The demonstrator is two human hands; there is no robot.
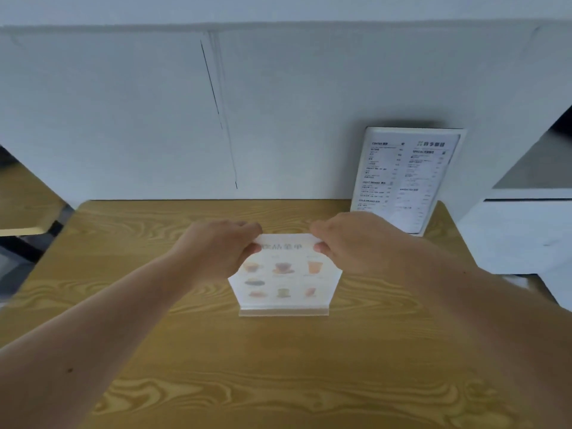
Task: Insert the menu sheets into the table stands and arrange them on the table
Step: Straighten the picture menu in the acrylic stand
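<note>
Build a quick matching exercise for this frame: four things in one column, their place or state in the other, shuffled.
Things:
1. picture menu stand
2. text menu stand
3. left hand
4. right hand

Places or states:
A. at the table's far right, by the white wall
B. pinching the picture menu's top right corner
C. upright at mid-table, held by both hands
D. pinching the picture menu's top left corner

Pairs: 1-C, 2-A, 3-D, 4-B

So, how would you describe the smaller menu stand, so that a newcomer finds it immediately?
On the wooden table, look near the middle, between the left hand and right hand. The small clear stand holds pictures of drinks, whereas the large menu stand by the wall shows only text.
</note>
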